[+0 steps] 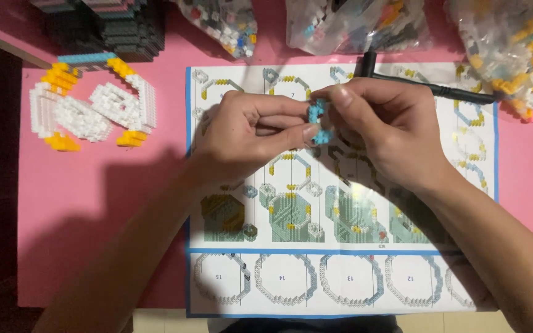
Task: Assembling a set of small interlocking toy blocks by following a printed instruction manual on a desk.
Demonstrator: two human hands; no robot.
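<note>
My left hand (248,132) and my right hand (384,126) meet above the middle of a printed building-instruction sheet (340,277). Between their fingertips they pinch a small cluster of light blue mini building blocks (319,120). Both thumbs and forefingers press on the cluster, which partly hides behind the fingers. Both forearms come in from the bottom of the view.
A white and yellow block build (90,108) lies on the pink table (94,203) at the left. Clear bags of loose mixed blocks (223,21) (513,43) line the far edge. A black tool (439,89) rests on the sheet. Dark stacked plates (112,28) stand at top left.
</note>
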